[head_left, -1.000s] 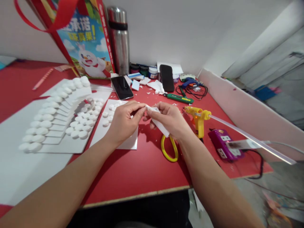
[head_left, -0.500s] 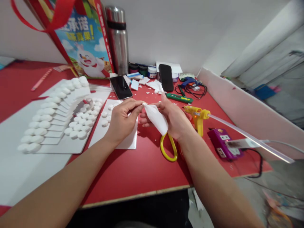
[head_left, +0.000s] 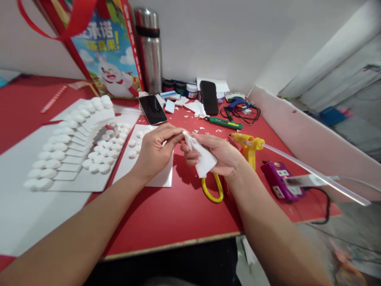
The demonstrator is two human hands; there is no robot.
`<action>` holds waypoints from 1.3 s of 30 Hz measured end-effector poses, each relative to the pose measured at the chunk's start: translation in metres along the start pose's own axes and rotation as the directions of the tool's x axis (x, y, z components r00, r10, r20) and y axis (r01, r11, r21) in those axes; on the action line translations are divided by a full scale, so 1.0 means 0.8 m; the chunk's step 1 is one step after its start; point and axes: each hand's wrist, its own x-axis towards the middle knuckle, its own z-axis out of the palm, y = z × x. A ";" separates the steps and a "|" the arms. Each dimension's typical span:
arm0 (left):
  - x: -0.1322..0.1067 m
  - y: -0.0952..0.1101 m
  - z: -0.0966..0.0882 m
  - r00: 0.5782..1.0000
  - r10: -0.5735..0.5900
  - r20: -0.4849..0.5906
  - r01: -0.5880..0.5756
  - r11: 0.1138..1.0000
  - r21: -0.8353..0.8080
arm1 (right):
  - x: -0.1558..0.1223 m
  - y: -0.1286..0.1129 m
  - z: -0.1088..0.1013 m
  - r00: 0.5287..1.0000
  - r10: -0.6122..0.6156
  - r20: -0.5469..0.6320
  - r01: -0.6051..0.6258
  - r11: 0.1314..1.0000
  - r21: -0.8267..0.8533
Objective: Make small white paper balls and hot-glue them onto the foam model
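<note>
A thin white sheet point(head_left: 205, 159), tissue-like and tapering to a twisted tip, hangs between my hands above the red table. Thumb and forefinger of my left hand point(head_left: 157, 147) pinch that tip. My right hand point(head_left: 218, 151) is closed around the sheet's body, its lower end loose over the palm. Whether something small is wrapped in the tip is hidden by the fingers. Beneath the right hand shows a yellow scissor handle point(head_left: 214, 190). Close to my left hand, small white rounds point(head_left: 132, 149) lie on a white board point(head_left: 157, 176).
White padded pieces point(head_left: 53, 155) stand in rows on the left boards. A yellow glue gun point(head_left: 248, 145) with a long clear stick and a purple power strip point(head_left: 281, 180) lie right. Behind are a green cutter point(head_left: 224, 123), two phones, a steel flask point(head_left: 149, 51) and a printed bag point(head_left: 110, 55).
My right-hand fingers have curled in around the white sheet, whose loose end now spreads wider and lower. The left hand keeps its pinch, shifted slightly right.
</note>
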 end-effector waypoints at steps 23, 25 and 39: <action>-0.008 0.013 0.013 0.995 0.047 -0.091 -0.025 0.975 0.221 | 0.011 0.043 0.012 0.506 -0.860 -0.070 0.124 0.153 -0.980; -0.009 0.013 0.013 0.989 0.113 -0.093 -0.082 0.954 0.290 | 0.011 0.044 0.014 0.513 -0.857 -0.044 0.174 0.153 -0.973; -0.007 0.012 0.011 0.996 0.012 -0.093 -0.010 1.000 0.022 | 0.002 0.031 0.009 0.591 -0.805 -0.042 0.395 0.334 -0.856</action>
